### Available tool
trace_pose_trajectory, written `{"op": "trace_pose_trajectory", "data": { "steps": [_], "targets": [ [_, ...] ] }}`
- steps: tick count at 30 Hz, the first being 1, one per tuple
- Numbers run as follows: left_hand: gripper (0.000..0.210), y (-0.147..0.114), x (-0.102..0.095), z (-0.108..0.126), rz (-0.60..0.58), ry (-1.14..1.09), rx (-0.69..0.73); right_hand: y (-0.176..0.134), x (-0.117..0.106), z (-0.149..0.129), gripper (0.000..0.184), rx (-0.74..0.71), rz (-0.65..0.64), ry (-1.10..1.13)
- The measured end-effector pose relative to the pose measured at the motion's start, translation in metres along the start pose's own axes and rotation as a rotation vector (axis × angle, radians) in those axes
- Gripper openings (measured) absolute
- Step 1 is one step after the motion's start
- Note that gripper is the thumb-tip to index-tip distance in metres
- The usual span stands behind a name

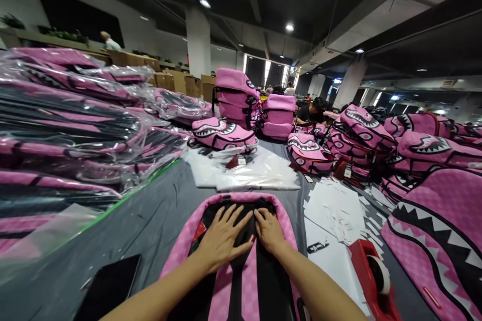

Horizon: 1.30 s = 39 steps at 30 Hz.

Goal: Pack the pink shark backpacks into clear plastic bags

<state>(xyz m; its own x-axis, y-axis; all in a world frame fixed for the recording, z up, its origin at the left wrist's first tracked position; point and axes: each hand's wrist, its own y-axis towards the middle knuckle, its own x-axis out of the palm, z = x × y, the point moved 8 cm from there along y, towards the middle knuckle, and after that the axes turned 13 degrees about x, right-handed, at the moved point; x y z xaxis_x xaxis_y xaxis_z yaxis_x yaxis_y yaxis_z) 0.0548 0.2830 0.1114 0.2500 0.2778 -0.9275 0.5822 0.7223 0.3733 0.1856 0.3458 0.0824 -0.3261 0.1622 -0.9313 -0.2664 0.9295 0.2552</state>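
the left hand (223,238) lies spread on the upper part of a pink and black backpack (269,283), its grip open with the fingers fanned, probably to press the panel flat and steady it. the right hand (270,228) touches the same panel close by, fingers bent near the top edge; whether its grip pinches any fabric i cannot tell. the backpack lies straight in front of the person on the grey tabletop (161,225), strap side up and top edge pointing away, which seems to bring that edge within easy reach of both hands. the forearms hide parts of its sides. just beyond it, loose clear plastic sheets (259,175) lie spread, with another backpack (222,135) at their far edge. to the left, a dark phone (113,283) rests near the bag, and a heap of plastic-wrapped backpacks (71,120) takes up that flank, limiting sideways room. to the right, white papers (335,208), a small black tool (317,247) and a red tape dispenser (371,273) sit close to the right forearm, perhaps set there for quick reach, though the dispenser could catch an elbow. a large backpack (440,241) crowds in past it, with stacked backpacks (350,148) behind and a co-worker (312,111) farther off.
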Motion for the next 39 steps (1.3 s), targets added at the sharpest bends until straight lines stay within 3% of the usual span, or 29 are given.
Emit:
{"op": "trace_pose_trajectory", "data": {
  "steps": [2,5,9,12,15,17,20,23,27,31,35,37,39],
  "targets": [
    [0.07,0.016,0.024,-0.01,0.041,0.044,-0.028,0.007,-0.008,0.001,0.04,-0.017,-0.072,-0.01],
    [0.068,0.017,0.059,-0.014,0.127,0.057,-0.045,0.045,-0.033,0.008,0.021,0.041,-0.164,0.005],
    [0.072,0.006,0.069,-0.01,0.217,0.097,-0.027,0.134,-0.055,0.017,0.026,0.138,-0.117,0.013],
    [0.08,0.003,0.059,-0.007,0.267,0.148,-0.017,0.204,-0.038,0.017,0.026,0.191,-0.132,0.004],
    [0.089,0.002,0.053,-0.006,0.287,0.156,-0.007,0.259,-0.002,0.012,0.019,0.221,-0.164,-0.014],
    [0.092,0.002,0.053,-0.006,0.277,0.135,-0.001,0.281,0.026,0.012,0.03,0.243,-0.176,-0.018],
    [0.097,0.002,0.055,-0.007,0.232,0.076,0.005,0.293,0.061,0.02,0.038,0.315,-0.194,-0.023],
    [0.097,0.002,0.058,-0.008,0.192,0.002,-0.006,0.286,0.077,0.033,0.033,0.383,-0.202,-0.022],
    [0.089,0.002,0.057,-0.009,0.217,-0.022,-0.023,0.271,0.072,0.035,0.029,0.369,-0.236,0.034],
    [0.087,0.002,0.057,-0.009,0.244,-0.029,-0.015,0.267,0.062,0.017,0.011,0.275,-0.302,0.066],
    [0.087,0.001,0.059,-0.009,0.23,-0.044,-0.021,0.279,0.056,0.007,0.021,0.225,-0.236,0.102],
    [0.088,0.0,0.059,-0.009,0.226,-0.053,-0.024,0.284,0.059,0.013,0.023,0.252,-0.18,0.122],
    [0.09,0.0,0.059,-0.009,0.222,-0.069,-0.025,0.286,0.067,0.023,0.037,0.307,-0.157,0.13]
  ]
}}
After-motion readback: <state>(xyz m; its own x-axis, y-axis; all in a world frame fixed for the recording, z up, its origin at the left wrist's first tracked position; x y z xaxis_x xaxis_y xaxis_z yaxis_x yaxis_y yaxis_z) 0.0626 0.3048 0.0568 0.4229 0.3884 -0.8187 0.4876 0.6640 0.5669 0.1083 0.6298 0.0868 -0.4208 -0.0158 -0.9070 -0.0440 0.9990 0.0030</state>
